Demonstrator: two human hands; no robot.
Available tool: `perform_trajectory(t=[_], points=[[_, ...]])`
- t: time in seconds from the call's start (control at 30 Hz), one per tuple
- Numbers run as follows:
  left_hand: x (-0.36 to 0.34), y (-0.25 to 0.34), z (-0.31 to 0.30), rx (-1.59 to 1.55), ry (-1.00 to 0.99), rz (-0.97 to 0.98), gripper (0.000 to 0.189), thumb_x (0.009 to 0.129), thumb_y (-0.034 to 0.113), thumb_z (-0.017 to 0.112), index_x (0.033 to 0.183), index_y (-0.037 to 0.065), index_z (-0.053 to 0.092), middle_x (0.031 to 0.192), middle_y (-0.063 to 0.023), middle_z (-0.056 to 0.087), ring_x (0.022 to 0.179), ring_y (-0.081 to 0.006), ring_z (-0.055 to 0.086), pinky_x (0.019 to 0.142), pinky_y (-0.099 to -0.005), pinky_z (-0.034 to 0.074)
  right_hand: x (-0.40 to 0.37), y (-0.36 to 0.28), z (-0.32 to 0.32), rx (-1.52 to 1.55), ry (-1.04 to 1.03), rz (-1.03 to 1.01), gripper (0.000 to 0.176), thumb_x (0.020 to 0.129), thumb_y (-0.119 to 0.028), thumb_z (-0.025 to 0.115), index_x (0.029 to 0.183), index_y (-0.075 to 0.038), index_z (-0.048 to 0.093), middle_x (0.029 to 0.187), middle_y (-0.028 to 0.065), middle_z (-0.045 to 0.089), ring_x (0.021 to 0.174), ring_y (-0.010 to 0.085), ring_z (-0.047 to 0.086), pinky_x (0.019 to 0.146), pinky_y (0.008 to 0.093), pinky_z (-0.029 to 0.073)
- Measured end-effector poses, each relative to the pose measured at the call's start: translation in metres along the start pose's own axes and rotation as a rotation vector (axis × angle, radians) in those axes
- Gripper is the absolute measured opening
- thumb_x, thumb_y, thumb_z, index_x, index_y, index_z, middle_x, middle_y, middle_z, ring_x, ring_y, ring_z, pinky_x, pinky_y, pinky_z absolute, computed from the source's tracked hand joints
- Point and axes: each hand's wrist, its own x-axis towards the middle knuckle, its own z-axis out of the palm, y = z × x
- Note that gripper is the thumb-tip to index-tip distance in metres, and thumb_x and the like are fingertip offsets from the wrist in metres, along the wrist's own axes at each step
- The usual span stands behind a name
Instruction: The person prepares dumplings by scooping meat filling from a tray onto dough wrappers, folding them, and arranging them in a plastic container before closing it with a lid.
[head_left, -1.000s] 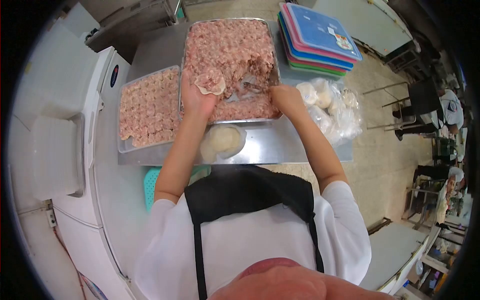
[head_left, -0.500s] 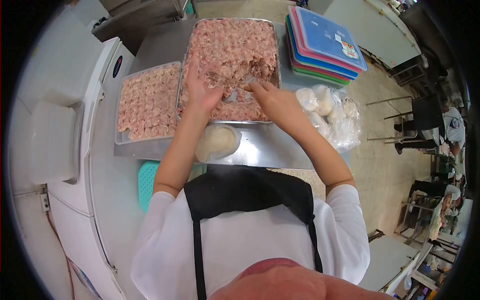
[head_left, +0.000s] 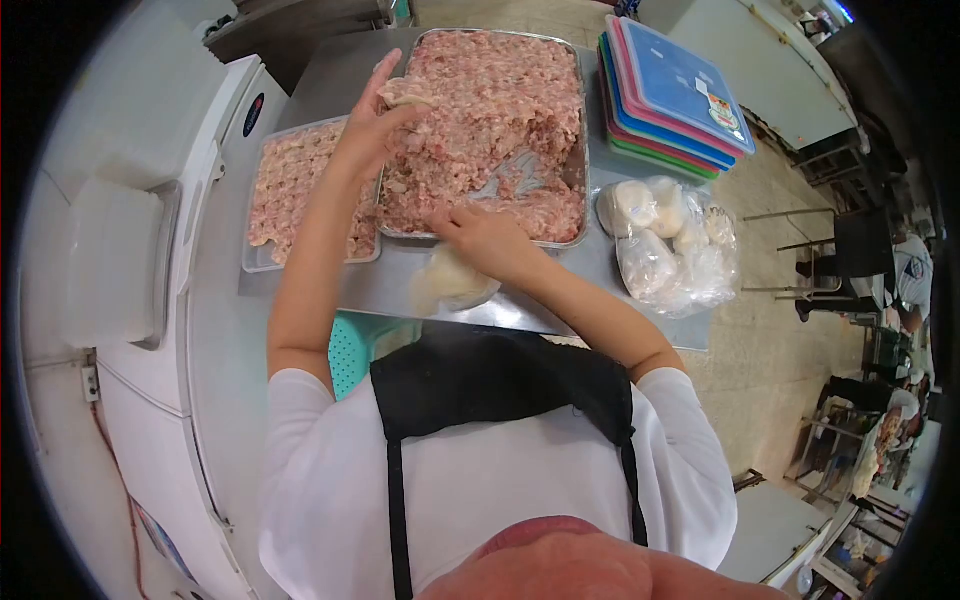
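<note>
My left hand is at the left rim of a large metal tray, with a thin pale wrapper between its thumb and raised fingers. Ground meat fills most of that tray, with a dug-out patch at the right front. My right hand is at the tray's front rim with its fingers bent down, just above a round stack of pale wrappers. What its fingers hold, if anything, is hidden. Rows of meat-filled pieces lie in a plastic tray on the left, partly behind my left forearm.
Stacked coloured lids stand at the table's back right. Plastic bags with pale round contents lie in front of them. A turquoise basket is below the front edge. White freezers line the left. People are far off at the right.
My left hand has moved up and left, over the tray's rim. My right hand has come down from the dug-out meat to the front rim; the stick-like tool it held is no longer visible.
</note>
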Motion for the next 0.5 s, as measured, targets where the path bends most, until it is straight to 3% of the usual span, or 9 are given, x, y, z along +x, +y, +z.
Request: perform_trajectory(t=[0.03, 0.13, 0.17, 0.2, 0.27, 0.37, 0.4, 0.5], points=[[-0.001, 0.001, 0.003, 0.144, 0.006, 0.113, 0.070, 0.081, -0.004, 0.062, 0.144, 0.012, 0.036, 0.140, -0.0109, 0.043, 0.111, -0.0191, 0.058, 0.090, -0.0314, 0.051, 0.005, -0.001, 0.007, 0.014, -0.002, -0.020, 0.042, 0.086, -0.010, 0.048, 0.128, -0.012, 0.050, 0.093, 0.0151, 0.060, 0.085, 0.0333, 0.064, 0.069, 0.0464, 0.052], [-0.003, 0.003, -0.005, 0.501, -0.049, 0.343, 0.080, 0.076, -0.004, 0.069, 0.146, 0.012, 0.033, 0.149, -0.0072, 0.032, 0.120, -0.0191, 0.051, 0.093, -0.0322, 0.049, 0.006, 0.030, -0.016, -0.081, -0.103, 0.299, 0.035, 0.087, -0.014, 0.050, 0.120, -0.010, 0.059, 0.100, 0.0168, 0.064, 0.089, 0.0331, 0.064, 0.074, 0.0440, 0.052], [-0.005, 0.003, -0.007, 0.605, -0.081, 0.399, 0.083, 0.074, -0.003, 0.072, 0.146, 0.012, 0.032, 0.152, -0.0057, 0.028, 0.122, -0.0192, 0.049, 0.094, -0.0324, 0.048, 0.002, 0.054, -0.024, -0.016, -0.085, 0.288, 0.032, 0.088, -0.015, 0.052, 0.118, -0.006, 0.061, 0.095, 0.0175, 0.065, 0.085, 0.0326, 0.065, 0.073, 0.0428, 0.051], [-0.009, 0.003, -0.006, 0.548, -0.111, 0.380, 0.084, 0.073, -0.001, 0.074, 0.146, 0.011, 0.033, 0.151, -0.0052, 0.030, 0.124, -0.0192, 0.047, 0.094, -0.0331, 0.048, -0.006, 0.077, -0.033, 0.045, -0.064, 0.280, 0.031, 0.089, -0.016, 0.055, 0.115, -0.003, 0.063, 0.091, 0.0182, 0.066, 0.082, 0.0320, 0.065, 0.072, 0.0416, 0.051], [-0.019, 0.005, -0.001, 0.436, -0.174, 0.346, 0.087, 0.070, 0.003, 0.077, 0.145, 0.011, 0.035, 0.148, -0.0040, 0.035, 0.127, -0.0191, 0.043, 0.095, -0.0345, 0.047, -0.022, 0.083, -0.071, 0.408, 0.173, 0.358, 0.031, 0.092, -0.021, 0.059, 0.113, 0.001, 0.065, 0.088, 0.0162, 0.068, 0.075, 0.0228, 0.064, 0.069, 0.0352, 0.050], [-0.020, 0.003, 0.009, 0.637, -0.194, 0.442, 0.076, 0.067, 0.006, 0.079, 0.136, 0.008, 0.047, 0.138, -0.0050, 0.048, 0.123, -0.0187, 0.047, 0.099, -0.0356, 0.044, -0.040, 0.072, -0.109, 0.721, 0.155, 0.599, 0.030, 0.092, -0.028, 0.061, 0.111, -0.007, 0.068, 0.090, 0.0116, 0.069, 0.076, 0.0174, 0.063, 0.072, 0.0300, 0.050], [-0.017, -0.001, 0.011, 0.646, -0.221, 0.400, 0.070, 0.067, 0.007, 0.080, 0.130, 0.007, 0.051, 0.132, -0.0052, 0.053, 0.119, -0.0186, 0.049, 0.100, -0.0353, 0.042, -0.042, 0.060, -0.117, 0.721, 0.177, 0.507, 0.032, 0.094, -0.027, 0.059, 0.113, -0.003, 0.066, 0.086, 0.0059, 0.068, 0.075, 0.0103, 0.058, 0.073, 0.0276, 0.049], [-0.010, -0.009, 0.020, 0.658, -0.352, 0.310, 0.053, 0.066, 0.009, 0.081, 0.114, 0.005, 0.062, 0.116, -0.0057, 0.063, 0.109, -0.0182, 0.056, 0.101, -0.0337, 0.040, -0.041, 0.042, -0.108, 0.623, 0.166, 0.444, 0.033, 0.094, -0.027, 0.059, 0.113, -0.001, 0.065, 0.093, 0.0102, 0.070, 0.081, 0.0134, 0.063, 0.076, 0.0275, 0.049]])
